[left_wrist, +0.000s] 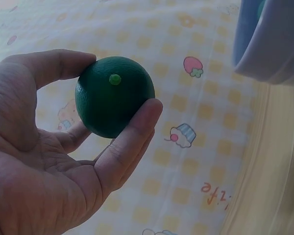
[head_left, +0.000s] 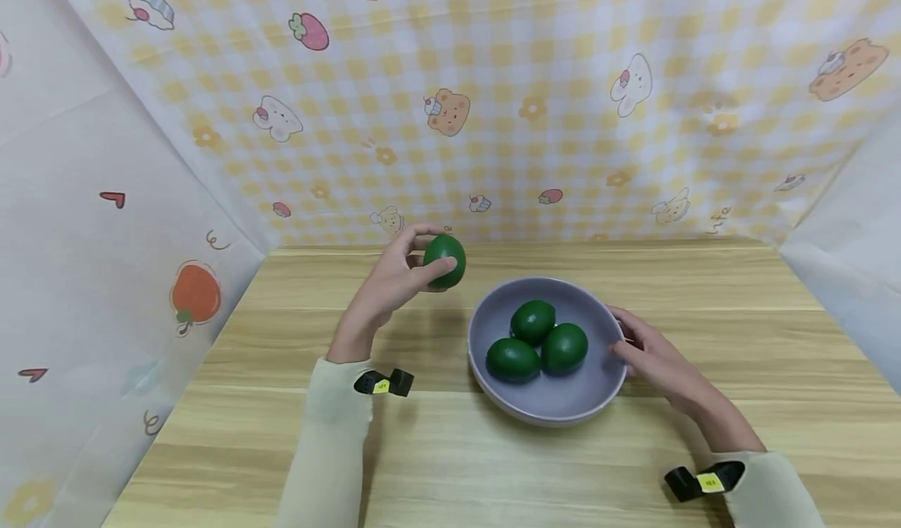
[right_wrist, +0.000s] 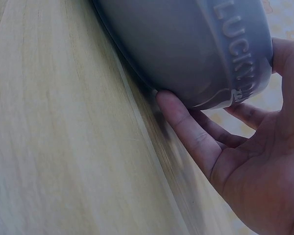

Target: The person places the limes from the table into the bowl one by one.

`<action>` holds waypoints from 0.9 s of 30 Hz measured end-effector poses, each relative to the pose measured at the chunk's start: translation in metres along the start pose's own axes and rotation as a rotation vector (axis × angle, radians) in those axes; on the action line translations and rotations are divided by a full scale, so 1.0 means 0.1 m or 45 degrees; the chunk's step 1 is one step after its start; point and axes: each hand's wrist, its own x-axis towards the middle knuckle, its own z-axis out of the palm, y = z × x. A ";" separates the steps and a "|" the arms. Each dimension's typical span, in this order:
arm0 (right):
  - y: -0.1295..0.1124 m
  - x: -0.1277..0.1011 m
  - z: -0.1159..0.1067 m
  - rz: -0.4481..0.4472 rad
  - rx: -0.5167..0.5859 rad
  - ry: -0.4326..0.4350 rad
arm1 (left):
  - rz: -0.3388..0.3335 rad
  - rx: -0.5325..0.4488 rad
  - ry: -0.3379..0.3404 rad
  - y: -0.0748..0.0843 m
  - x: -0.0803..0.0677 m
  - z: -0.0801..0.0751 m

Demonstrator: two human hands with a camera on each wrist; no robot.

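Observation:
My left hand holds a dark green lime above the table, left of and behind the bowl. In the left wrist view, thumb and fingers pinch the lime from opposite sides, its pale stem nub showing. A round grey-purple bowl stands on the table with three more limes lying together inside. My right hand grips the bowl's right side, thumb at the rim and fingers along the outer wall. Raised letters mark that bowl wall in the right wrist view.
The light wood-grain table ends at a yellow checked cloth hanging upright behind it. A white printed sheet hangs along the left side, and another pale sheet along the right.

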 end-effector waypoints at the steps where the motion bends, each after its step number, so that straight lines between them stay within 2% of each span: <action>1: 0.00 0.00 0.00 0.002 0.000 0.001 | 0.003 -0.001 -0.004 0.00 0.01 0.02; 27: 0.00 0.01 0.00 0.019 -0.009 0.001 | 0.003 -0.017 -0.040 0.07 0.12 0.23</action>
